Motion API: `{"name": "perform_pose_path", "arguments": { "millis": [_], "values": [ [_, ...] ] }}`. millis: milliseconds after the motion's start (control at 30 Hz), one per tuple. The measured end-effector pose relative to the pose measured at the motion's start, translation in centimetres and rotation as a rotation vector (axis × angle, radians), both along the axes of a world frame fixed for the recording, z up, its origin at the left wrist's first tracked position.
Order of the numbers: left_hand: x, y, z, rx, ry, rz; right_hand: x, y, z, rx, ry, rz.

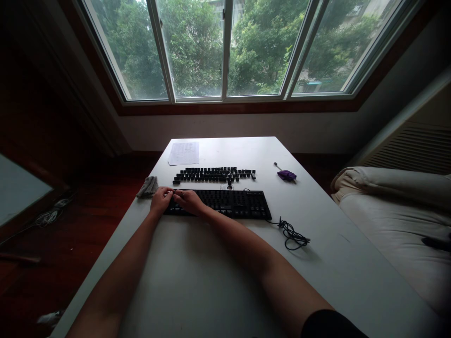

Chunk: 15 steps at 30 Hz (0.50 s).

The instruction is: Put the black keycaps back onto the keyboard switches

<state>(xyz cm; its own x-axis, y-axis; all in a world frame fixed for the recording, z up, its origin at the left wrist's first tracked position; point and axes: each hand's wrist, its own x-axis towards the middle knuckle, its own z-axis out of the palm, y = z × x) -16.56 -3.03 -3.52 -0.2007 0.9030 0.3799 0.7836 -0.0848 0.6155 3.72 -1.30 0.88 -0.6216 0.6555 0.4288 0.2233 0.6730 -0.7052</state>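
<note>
A black keyboard (229,202) lies crosswise on the white table (211,281). At its upper left corner my left hand (162,198) rests with fingers bent together over the left end. My right hand (189,201) is beside it, above the left keys, its fingers drawn together near the left fingertips. Whatever is between the fingertips is too small and hidden to make out. Behind the keyboard, loose black keycaps (211,176) are laid out in rows. A small round clear item (225,187) sits between the rows and the keyboard.
A grey cloth (147,187) lies left of my left hand. Printed paper (183,153) is at the far left. A purple cloth-like item (287,175) and a thin brush-like stick (278,166) are at right, with a coiled black cable (293,234) nearer. A cushioned seat (380,206) stands right.
</note>
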Motion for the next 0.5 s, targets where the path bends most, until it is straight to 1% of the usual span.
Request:
{"name": "perform_pose_path", "arguments": {
  "millis": [167,400,500],
  "values": [
    [0.11,-0.11,0.16,-0.005,0.004,0.003,-0.08,0.07,-0.19,-0.054,0.033,-0.039],
    [0.29,-0.15,0.31,-0.003,-0.017,-0.005,-0.19,0.29,-0.65,-0.091,0.101,-0.092],
    [0.28,-0.14,0.24,0.008,-0.033,-0.006,-0.36,0.55,-0.97,-0.16,0.164,-0.097]
  ]
}}
